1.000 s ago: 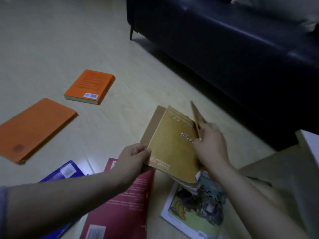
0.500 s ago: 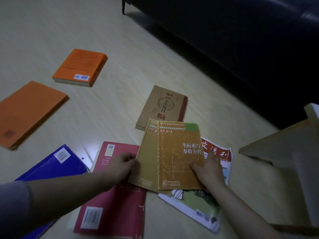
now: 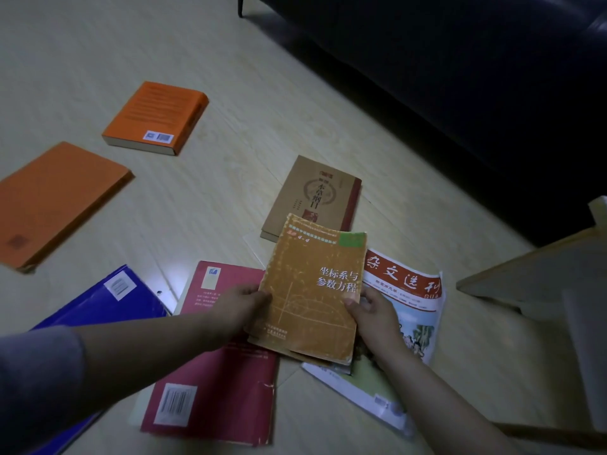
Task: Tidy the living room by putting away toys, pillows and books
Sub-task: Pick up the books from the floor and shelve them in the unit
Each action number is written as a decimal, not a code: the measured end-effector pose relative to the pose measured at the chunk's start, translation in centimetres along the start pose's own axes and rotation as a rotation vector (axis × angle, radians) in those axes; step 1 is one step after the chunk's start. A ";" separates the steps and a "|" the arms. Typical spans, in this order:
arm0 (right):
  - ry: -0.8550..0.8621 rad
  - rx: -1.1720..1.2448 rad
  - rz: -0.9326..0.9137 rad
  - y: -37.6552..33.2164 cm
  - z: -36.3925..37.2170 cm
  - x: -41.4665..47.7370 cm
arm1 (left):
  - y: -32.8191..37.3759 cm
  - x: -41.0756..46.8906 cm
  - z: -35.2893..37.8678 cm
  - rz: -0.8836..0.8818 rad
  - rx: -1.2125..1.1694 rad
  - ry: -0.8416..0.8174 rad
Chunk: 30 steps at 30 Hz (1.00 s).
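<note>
Six books are showing — a thick orange book (image 3: 157,118), a flat orange book (image 3: 56,205), a blue book (image 3: 98,307), a red book (image 3: 223,389), a brown book (image 3: 315,192), an ochre book (image 3: 312,290) — plus one magazine (image 3: 417,310) and two hands, left hand (image 3: 239,307) and right hand (image 3: 374,316).

Both hands hold a yellow-brown book (image 3: 312,290) by its side edges, left hand (image 3: 241,307) and right hand (image 3: 374,311), above a red book (image 3: 216,372) and magazine (image 3: 410,310) on the floor (image 3: 213,198).
</note>
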State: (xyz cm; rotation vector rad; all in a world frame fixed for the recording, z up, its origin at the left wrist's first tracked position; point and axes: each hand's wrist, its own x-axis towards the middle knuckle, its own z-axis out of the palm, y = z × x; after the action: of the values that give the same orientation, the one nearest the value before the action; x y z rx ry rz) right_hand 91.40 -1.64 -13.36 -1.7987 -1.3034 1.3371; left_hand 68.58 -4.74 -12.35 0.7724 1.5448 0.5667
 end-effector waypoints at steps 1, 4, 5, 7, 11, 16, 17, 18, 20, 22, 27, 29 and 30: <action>-0.007 -0.037 -0.008 0.3 0.2 0.0 | -0.1 0.1 0.0 -0.007 -0.008 -0.009; 0.059 -0.272 -0.066 1.1 0.4 0.1 | -0.2 0.0 -0.1 -0.017 -0.015 -0.028; 0.087 -0.375 -0.086 1.2 0.6 0.1 | -0.3 0.0 -0.1 -0.017 -0.020 -0.034; 0.101 -0.452 -0.066 1.0 1.1 -0.2 | -0.4 0.0 0.0 0.003 -0.040 -0.046; 0.116 -0.220 0.036 0.0 0.8 -0.1 | -0.1 -0.1 0.4 0.042 -0.132 -0.108; -0.040 0.145 0.322 -0.5 -1.6 1.1 | 0.3 -0.4 1.5 0.065 -0.187 -0.205; -0.054 0.198 0.368 -0.2 -1.9 1.1 | 0.5 -0.4 1.8 0.064 -0.207 -0.233; -0.055 0.237 0.385 -0.1 -2.0 1.1 | 0.7 -0.3 2.1 0.062 -0.220 -0.243; -0.003 0.280 0.368 0.7 -2.2 1.2 | 1.2 -0.2 2.8 0.051 -0.235 -0.260; 0.062 0.297 0.336 0.9 -2.7 1.0 | 2.0 -0.2 3.4 0.038 -0.264 -0.300; -0.155 0.496 0.385 1.0 -4.8 0.7 | 3.4 -0.3 4.9 0.037 -0.282 -0.358; -0.181 0.558 0.410 0.8 -5.5 0.2 | 3.5 -0.5 5.3 0.018 -0.270 -0.377; -0.134 0.570 0.394 0.8 -5.8 0.0 | 3.5 -0.6 5.4 0.012 -0.252 -0.380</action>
State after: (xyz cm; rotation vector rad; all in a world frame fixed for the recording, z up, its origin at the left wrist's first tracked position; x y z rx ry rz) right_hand 97.08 -1.30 -11.94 -1.6132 -0.5390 1.8382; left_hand 74.43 -3.36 -10.02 0.6517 1.0961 0.5731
